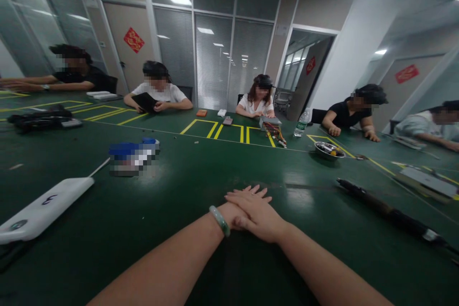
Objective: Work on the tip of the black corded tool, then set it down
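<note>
Both my hands rest flat on the dark green table (pixel 186 210), one on top of the other. My right hand (pixel 260 217) lies over my left hand (pixel 251 192), whose fingertips show beyond it. Fingers of both are stretched out and hold nothing. A pale green bangle (pixel 219 220) circles my left wrist. Nearest things are a white power bank (pixel 39 210) with a cable at the left and a long dark tool (pixel 387 210) at the right.
A blurred blue and white object (pixel 132 155) lies ahead left. A metal bowl (pixel 328 149), a water bottle (pixel 302 122) and a small box with coloured wires (pixel 272 126) sit farther off. Several other people sit around the far side. Yellow tape lines mark the table.
</note>
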The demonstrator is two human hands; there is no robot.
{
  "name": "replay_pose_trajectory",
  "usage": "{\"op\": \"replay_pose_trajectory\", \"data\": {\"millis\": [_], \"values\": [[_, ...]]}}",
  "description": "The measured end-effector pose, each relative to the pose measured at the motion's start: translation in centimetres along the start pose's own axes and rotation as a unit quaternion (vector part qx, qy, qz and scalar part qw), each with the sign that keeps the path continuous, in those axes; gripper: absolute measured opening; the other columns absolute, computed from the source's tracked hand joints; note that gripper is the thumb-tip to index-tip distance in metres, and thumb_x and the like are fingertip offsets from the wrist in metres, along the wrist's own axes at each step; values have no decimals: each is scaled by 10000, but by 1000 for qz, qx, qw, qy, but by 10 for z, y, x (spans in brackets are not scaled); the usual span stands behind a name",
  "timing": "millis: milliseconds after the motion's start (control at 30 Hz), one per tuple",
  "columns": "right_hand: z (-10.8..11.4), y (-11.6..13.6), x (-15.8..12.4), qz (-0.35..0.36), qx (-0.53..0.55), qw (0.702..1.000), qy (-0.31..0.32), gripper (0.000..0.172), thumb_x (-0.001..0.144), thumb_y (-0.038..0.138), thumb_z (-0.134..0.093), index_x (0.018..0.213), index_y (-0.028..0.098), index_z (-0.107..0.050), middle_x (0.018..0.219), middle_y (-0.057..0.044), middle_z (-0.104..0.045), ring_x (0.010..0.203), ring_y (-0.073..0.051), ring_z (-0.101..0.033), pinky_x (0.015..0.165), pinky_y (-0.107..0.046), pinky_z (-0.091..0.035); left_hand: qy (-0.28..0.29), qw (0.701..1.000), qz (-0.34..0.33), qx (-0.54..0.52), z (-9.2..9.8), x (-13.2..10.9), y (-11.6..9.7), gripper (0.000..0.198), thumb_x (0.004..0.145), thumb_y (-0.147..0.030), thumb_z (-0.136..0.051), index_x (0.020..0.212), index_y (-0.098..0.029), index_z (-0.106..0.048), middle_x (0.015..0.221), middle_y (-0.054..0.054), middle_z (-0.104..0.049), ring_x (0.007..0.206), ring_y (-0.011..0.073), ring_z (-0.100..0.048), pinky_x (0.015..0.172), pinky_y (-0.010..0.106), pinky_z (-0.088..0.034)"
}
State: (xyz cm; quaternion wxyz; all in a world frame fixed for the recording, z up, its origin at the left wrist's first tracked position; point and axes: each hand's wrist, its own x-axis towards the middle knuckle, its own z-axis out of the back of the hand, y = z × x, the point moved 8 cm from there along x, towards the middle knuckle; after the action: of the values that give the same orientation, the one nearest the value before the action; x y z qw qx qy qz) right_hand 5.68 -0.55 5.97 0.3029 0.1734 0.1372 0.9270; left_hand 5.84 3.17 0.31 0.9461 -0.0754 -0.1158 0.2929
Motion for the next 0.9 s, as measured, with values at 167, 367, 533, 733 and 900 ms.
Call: {"op": "replay_pose_trajectory", "data": {"millis": [167, 367, 533, 733, 900], "values": [[2, -13, -8, -5, 1, 1000, 14, 553, 940, 518, -336, 1425, 252, -322, 1437, -44, -363, 1335, -233, -277, 1122, -435, -154, 45, 997, -36, -45, 14, -6, -13, 740, 813, -321, -514, 1467, -212, -186, 1542, 40, -78, 1395, 309, -69, 1133, 440, -107], [19, -68, -21, -78, -50, 994, -49, 498, 958, 479, -287, 1421, 298, -320, 1494, -22, -244, 1372, -215, -194, 1121, -463, -142, -31, 999, -39, -18, 29, -2, -18, 567, 930, -392, -371, 1448, -200, -245, 1513, 73, -212, 1384, 259, -190, 1136, 439, -133], [80, -149, -79, -250, -176, 914, -266, 513, 956, 451, -235, 1420, 251, -324, 1497, -39, -233, 1386, -210, -134, 1107, -464, -170, 5, 999, -31, -30, 20, -3, -9, 574, 939, -538, -272, 1449, -276, -229, 1526, 15, -173, 1403, 252, -114, 1123, 463, -134], [141, -208, -196, -453, -350, 733, -368, 664, 907, 506, -169, 1353, 80, -415, 1482, -158, -214, 1380, -287, -108, 1079, -498, -156, 25, 997, -30, -60, 22, -6, -8, 601, 937, -559, -242, 1467, -294, -139, 1535, -8, -131, 1407, 244, -80, 1126, 446, -114], [169, -229, -315, -516, -449, 651, -329, 781, 816, 580, -130, 1361, 119, -445, 1491, -140, -200, 1390, -256, -42, 1072, -476, -34, 21, 997, -22, -73, 23, -6, -8, 667, 926, -574, -260, 1476, -273, -33, 1536, 8, -134, 1405, 243, -100, 1127, 433, -124]]}}
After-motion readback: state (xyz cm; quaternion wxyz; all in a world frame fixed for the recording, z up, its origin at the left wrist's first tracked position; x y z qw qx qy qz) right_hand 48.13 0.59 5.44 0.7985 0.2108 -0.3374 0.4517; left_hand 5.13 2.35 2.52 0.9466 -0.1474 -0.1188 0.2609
